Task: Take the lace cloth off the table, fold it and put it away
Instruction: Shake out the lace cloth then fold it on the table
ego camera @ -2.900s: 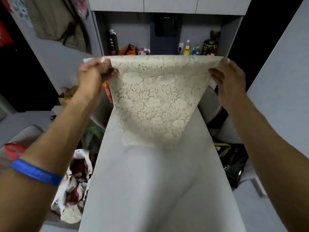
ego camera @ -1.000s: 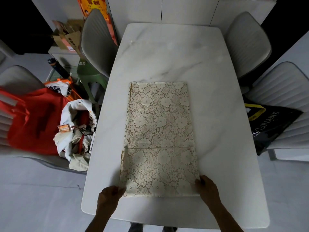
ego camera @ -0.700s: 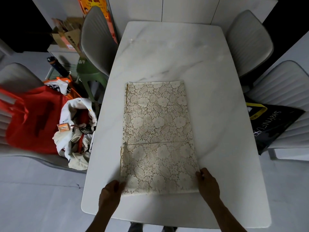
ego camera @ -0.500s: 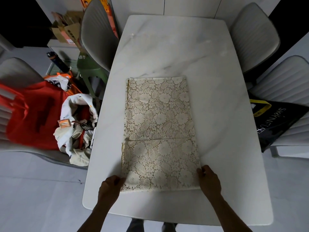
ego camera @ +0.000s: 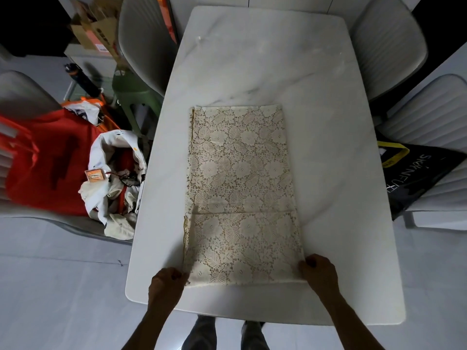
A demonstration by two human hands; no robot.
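Observation:
The cream lace cloth (ego camera: 242, 188) lies flat on the white marble table (ego camera: 328, 122) as a long folded strip running away from me. A fold line crosses it about a third of the way up from the near end. My left hand (ego camera: 165, 284) pinches the near left corner with curled fingers. My right hand (ego camera: 318, 272) grips the near right corner the same way. Both hands sit low on the tabletop, close to the near table edge.
Grey chairs stand at the far left (ego camera: 144, 41) and along the right (ego camera: 389, 46). A chair on the left holds a red bag (ego camera: 48, 160) and a heap of white cloth (ego camera: 113, 180). A black bag (ego camera: 419, 173) lies on a right chair. Cardboard boxes (ego camera: 96, 26) sit far left.
Earlier I held the cloth up in the air by its top corners. It now lies on the table, and in the last second my hands have stayed on its near corners.

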